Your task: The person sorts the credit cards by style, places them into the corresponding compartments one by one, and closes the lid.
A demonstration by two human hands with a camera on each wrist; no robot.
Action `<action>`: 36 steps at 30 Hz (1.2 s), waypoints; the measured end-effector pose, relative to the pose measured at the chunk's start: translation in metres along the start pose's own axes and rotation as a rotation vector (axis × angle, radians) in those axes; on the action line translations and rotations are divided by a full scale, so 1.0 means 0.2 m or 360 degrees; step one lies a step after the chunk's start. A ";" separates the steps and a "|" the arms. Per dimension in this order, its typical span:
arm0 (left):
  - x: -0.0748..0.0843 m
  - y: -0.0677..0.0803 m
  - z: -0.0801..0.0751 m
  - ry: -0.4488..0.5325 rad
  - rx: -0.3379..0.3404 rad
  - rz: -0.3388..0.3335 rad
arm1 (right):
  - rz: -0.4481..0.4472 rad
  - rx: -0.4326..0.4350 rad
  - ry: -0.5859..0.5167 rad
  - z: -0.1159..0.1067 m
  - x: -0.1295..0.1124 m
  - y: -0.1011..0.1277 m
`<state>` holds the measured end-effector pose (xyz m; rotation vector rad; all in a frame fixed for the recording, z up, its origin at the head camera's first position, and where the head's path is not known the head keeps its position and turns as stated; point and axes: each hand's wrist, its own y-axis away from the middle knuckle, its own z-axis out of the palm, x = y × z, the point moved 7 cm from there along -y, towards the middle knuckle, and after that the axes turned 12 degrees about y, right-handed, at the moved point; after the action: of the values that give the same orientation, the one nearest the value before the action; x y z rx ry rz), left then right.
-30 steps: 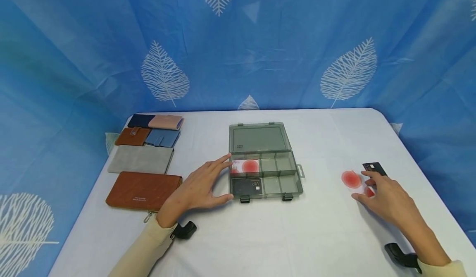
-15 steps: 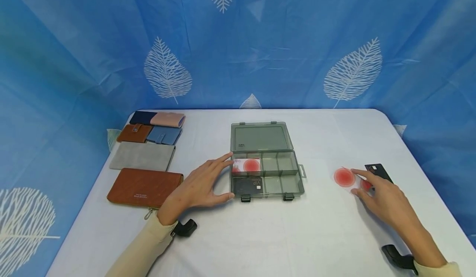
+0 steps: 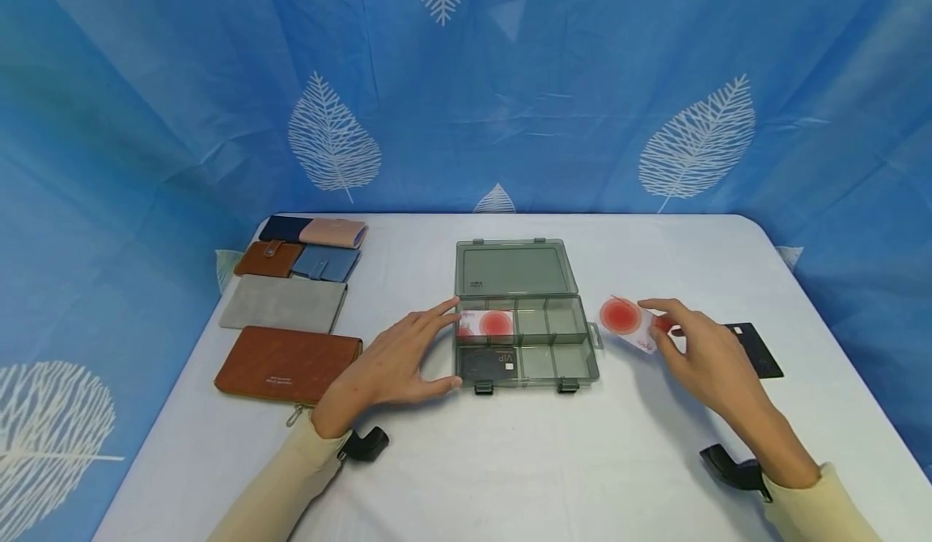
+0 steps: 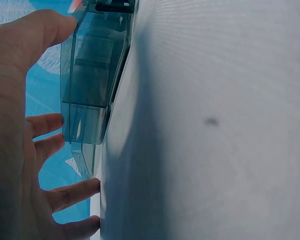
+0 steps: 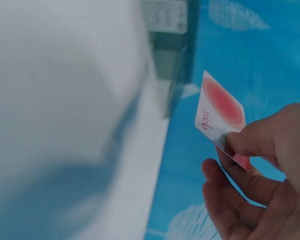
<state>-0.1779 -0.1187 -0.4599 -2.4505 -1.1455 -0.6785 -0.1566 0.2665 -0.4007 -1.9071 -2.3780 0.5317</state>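
My right hand (image 3: 702, 356) pinches a white card with a red circle (image 3: 621, 316) between thumb and fingers, held up off the table to the right of the box. In the right wrist view the thumb lies over one end of the card (image 5: 215, 107). My left hand (image 3: 396, 362) rests its spread fingertips at the left side of the green see-through compartment box (image 3: 542, 364), whose lid (image 3: 515, 268) lies back. Inside the box, a red-and-white card (image 3: 486, 323) lies in the upper left compartment and a black VIP card (image 3: 484, 364) in the lower left one.
Another black card (image 3: 759, 352) lies on the table, partly behind the right hand. To the left are a brown zip wallet (image 3: 287, 364), a grey wallet (image 3: 285, 303), a small brown wallet (image 3: 268, 259), a blue one (image 3: 326, 263) and a navy-and-pink one (image 3: 331, 232).
My right hand has lifted the red-and-white card from beside the black card and carried it left toward the box. The left hand has stayed at the box's side.
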 end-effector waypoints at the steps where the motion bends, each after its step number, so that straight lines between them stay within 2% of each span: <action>1: 0.00 0.00 0.00 0.0000 -0.0001 0.0003 | -0.0024 0.0000 -0.0005 0.00 -0.03 -0.02; 7: -0.01 0.00 0.01 -0.0007 -0.0009 -0.0014 | -0.0154 -0.0038 -0.0062 0.01 -0.21 -0.13; 12: 0.00 0.00 0.00 -0.0015 0.0003 -0.0009 | -0.0299 0.0005 -0.0069 0.04 -0.35 -0.20; 16: 0.00 0.00 0.00 -0.0007 0.0006 -0.0014 | -0.0371 -0.0016 -0.0142 0.08 -0.44 -0.26; 21: 0.00 0.00 0.01 0.0027 -0.0002 -0.0018 | -0.0415 -0.0076 -0.0199 0.15 -0.54 -0.33; 29: -0.01 0.00 0.00 0.0056 -0.0012 -0.0023 | -0.0463 -0.0143 -0.0159 0.26 -0.69 -0.37; 36: -0.01 0.01 -0.01 0.0061 -0.0019 -0.0022 | -0.0458 -0.0240 -0.0145 0.35 -0.74 -0.37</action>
<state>-0.1782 -0.1207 -0.4600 -2.4306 -1.1478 -0.7351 -0.2073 0.0965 -0.4187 -1.5774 -2.7588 0.4371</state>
